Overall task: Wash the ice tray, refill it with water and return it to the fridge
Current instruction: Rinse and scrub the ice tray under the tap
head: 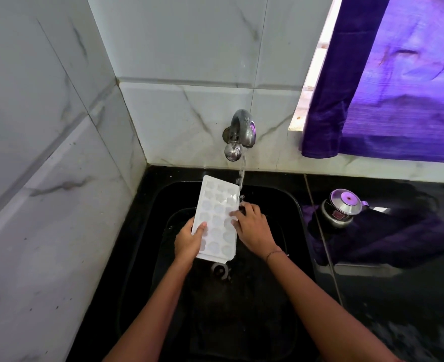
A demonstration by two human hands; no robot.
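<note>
Now | left hand grips ice tray by near-left edge, thumb on top, tilted over sink so water drains | right hand rests loose-fingered on right rim under tap, rinsing I judge

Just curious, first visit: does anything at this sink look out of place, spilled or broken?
Nothing broken or spilled, though the water stream from the steel wall tap strikes only the right edge of the tilted white plastic ice tray over the black sink.
</note>
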